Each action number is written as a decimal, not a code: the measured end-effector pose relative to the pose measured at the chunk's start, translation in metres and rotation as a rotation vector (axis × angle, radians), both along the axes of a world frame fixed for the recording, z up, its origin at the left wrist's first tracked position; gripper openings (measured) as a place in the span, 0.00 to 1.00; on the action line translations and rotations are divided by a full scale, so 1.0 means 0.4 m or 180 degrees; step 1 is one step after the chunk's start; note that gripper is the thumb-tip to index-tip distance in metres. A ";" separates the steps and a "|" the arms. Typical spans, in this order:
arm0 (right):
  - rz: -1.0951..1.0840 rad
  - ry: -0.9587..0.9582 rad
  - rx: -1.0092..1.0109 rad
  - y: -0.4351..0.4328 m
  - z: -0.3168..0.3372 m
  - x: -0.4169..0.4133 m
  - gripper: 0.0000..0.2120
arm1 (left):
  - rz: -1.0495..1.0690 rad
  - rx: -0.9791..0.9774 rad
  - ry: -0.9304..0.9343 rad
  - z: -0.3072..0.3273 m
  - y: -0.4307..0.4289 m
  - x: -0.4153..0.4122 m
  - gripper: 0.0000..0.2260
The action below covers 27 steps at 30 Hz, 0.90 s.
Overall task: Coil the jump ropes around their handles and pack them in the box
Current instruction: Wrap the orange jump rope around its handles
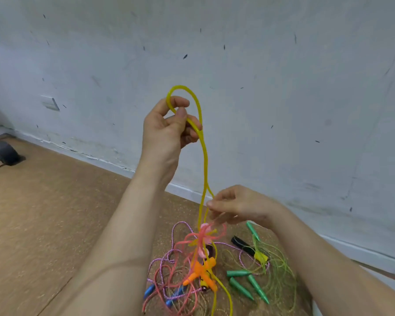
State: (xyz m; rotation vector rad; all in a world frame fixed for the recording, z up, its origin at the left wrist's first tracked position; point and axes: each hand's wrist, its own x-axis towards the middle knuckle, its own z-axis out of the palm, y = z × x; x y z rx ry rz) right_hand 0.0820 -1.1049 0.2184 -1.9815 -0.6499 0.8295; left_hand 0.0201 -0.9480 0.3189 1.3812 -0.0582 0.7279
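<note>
My L hand (167,131) pinches yellow rope (206,165) loop up high; R hand (237,207) pinches same rope lower, above tangled ropes (192,258) on floor (55,213).

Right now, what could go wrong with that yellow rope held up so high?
1. The yellow rope, gripped high by the left hand and pinched by the right hand, runs down into a tangle with the pink rope. Pulling harder might tighten that knot.
2. The orange handles sit in the same tangle and could get dragged along, perhaps snagging the purple rope too.
</note>
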 end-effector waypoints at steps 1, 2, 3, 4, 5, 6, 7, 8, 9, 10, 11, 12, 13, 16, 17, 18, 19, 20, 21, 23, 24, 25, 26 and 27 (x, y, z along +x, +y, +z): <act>-0.0263 -0.0457 -0.0129 -0.005 0.014 0.009 0.20 | 0.0038 0.0015 -0.0003 0.004 0.006 -0.004 0.08; -0.0555 -0.0839 -0.0127 -0.009 0.031 0.018 0.23 | 0.0037 0.0053 0.0001 0.007 0.009 -0.008 0.08; -0.0679 -0.0972 0.0030 -0.013 0.050 0.024 0.29 | -0.0004 0.0101 0.0007 0.007 0.008 -0.010 0.08; -0.0558 -0.0887 0.0207 -0.013 0.063 0.026 0.38 | -0.0072 0.0148 0.0006 0.007 0.004 -0.012 0.08; -0.0228 -0.0710 0.0298 -0.006 0.074 0.015 0.45 | -0.0153 0.0180 0.0003 0.007 -0.003 -0.013 0.08; 0.0205 -0.0545 0.0247 0.006 0.071 -0.002 0.47 | -0.0224 0.0182 0.0002 0.007 -0.009 -0.014 0.08; 0.0595 -0.0404 0.0184 0.022 0.056 -0.022 0.42 | -0.0280 0.0142 0.0004 0.007 -0.013 -0.014 0.08; 0.0788 -0.0404 0.0091 0.038 0.027 -0.037 0.34 | -0.0324 0.0062 0.0015 0.007 -0.013 -0.015 0.08; 0.0715 -0.0547 0.0004 0.053 -0.005 -0.040 0.24 | -0.0361 -0.0052 0.0032 0.005 -0.011 -0.016 0.08; 0.0462 -0.0785 -0.0068 0.064 -0.028 -0.043 0.17 | -0.0386 -0.0180 0.0049 0.002 -0.006 -0.018 0.08; 0.0135 -0.1091 -0.0151 0.068 -0.037 -0.040 0.16 | -0.0399 -0.0300 0.0066 0.000 -0.001 -0.021 0.08; -0.0153 -0.1360 -0.0317 0.068 -0.040 -0.028 0.21 | -0.0413 -0.0402 0.0082 -0.002 0.003 -0.023 0.08; -0.0302 -0.1460 -0.0459 0.067 -0.040 -0.015 0.30 | -0.0450 -0.0479 0.0097 -0.003 0.006 -0.027 0.08; -0.0600 -0.1058 -0.0216 0.068 -0.035 -0.002 0.60 | -0.0872 -0.0475 0.0191 0.001 0.003 -0.041 0.07; -0.0671 -0.0808 0.0079 0.073 -0.038 0.002 0.59 | -0.1094 -0.0430 0.0215 0.005 0.000 -0.047 0.08; -0.0614 -0.0483 0.0314 0.079 -0.041 0.008 0.53 | -0.1300 -0.0371 0.0218 0.008 -0.003 -0.052 0.08; -0.0400 -0.0214 0.0413 0.083 -0.037 0.004 0.41 | -0.1423 -0.0303 0.0216 0.009 -0.003 -0.057 0.08; -0.0186 -0.0048 0.0402 0.085 -0.038 0.000 0.24 | -0.1419 -0.0254 0.0233 0.009 -0.001 -0.059 0.08; -0.0059 0.0001 0.0441 0.089 -0.037 -0.004 0.15 | -0.1305 -0.0262 0.0270 0.009 0.007 -0.058 0.08; -0.0234 0.0050 0.0582 0.087 -0.014 -0.010 0.20 | -0.0987 -0.0586 0.0336 -0.001 0.031 -0.054 0.08; -0.0406 0.0069 0.0740 0.083 0.002 -0.005 0.20 | -0.0862 -0.0824 0.0346 -0.011 0.043 -0.051 0.09; -0.0504 0.0099 0.0894 0.077 0.017 0.000 0.19 | -0.0762 -0.1021 0.0364 -0.022 0.052 -0.047 0.08; -0.0479 0.0173 0.1012 0.068 0.031 0.005 0.17 | -0.0677 -0.1161 0.0382 -0.031 0.057 -0.042 0.08; -0.0383 0.0349 0.1071 0.060 0.036 0.010 0.16 | -0.0589 -0.1276 0.0371 -0.038 0.059 -0.036 0.08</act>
